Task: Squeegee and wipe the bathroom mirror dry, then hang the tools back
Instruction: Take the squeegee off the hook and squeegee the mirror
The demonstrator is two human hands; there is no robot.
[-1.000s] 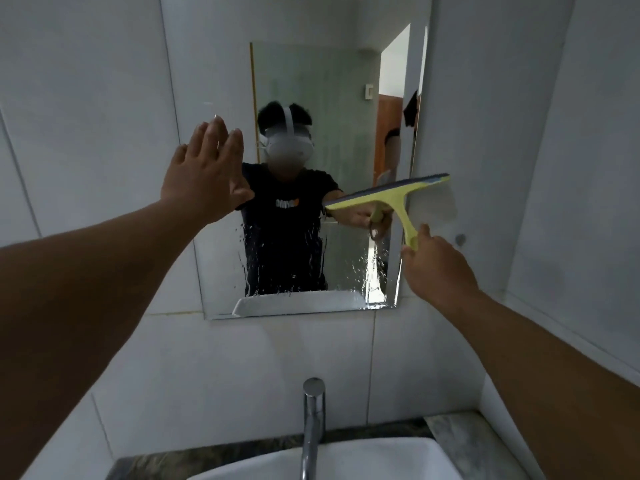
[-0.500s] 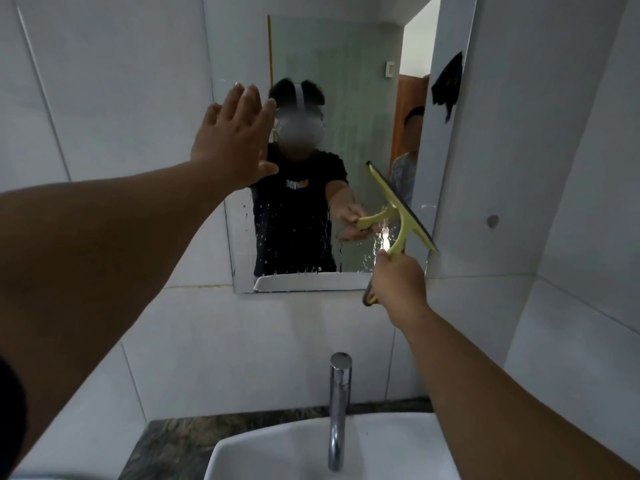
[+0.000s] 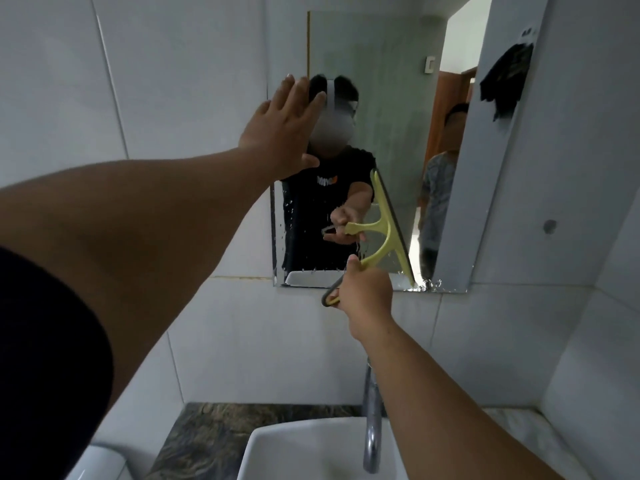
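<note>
Right hand [image 3: 366, 288] grips the yellow-green handle of the squeegee [image 3: 385, 233], fingers wrapped round it with the thumb on top; a grey loop at the handle's end sticks out below the fist. Seen against the mirror [image 3: 381, 98], the squeegee sits in the lower right part of the glass: its blade stands nearly upright, leaning a little, with the dark rubber edge toward the mirror's right side and the lower tip close to the mirror's bottom edge. Its reflection shows just left of it. Water beads cling along the mirror's lower left and bottom strip.

Left hand [image 3: 284, 129] is flat, fingers straight and together, placed over the mirror's left edge in its upper half; whether the palm touches the glass cannot be told.

Below the mirror, a chrome faucet [image 3: 371, 427] rises over a white sink [image 3: 304, 445] set on a dark mottled counter [image 3: 207, 431]. A dark cloth [image 3: 505, 81] hangs on the wall just right of the mirror's upper corner.

Compared with half a second ago, the blade lies further down the mirror, and it stands steeper than before. A second ago it lay almost level at the mirror's right edge. The left hand keeps its flat pose at the left edge.
</note>
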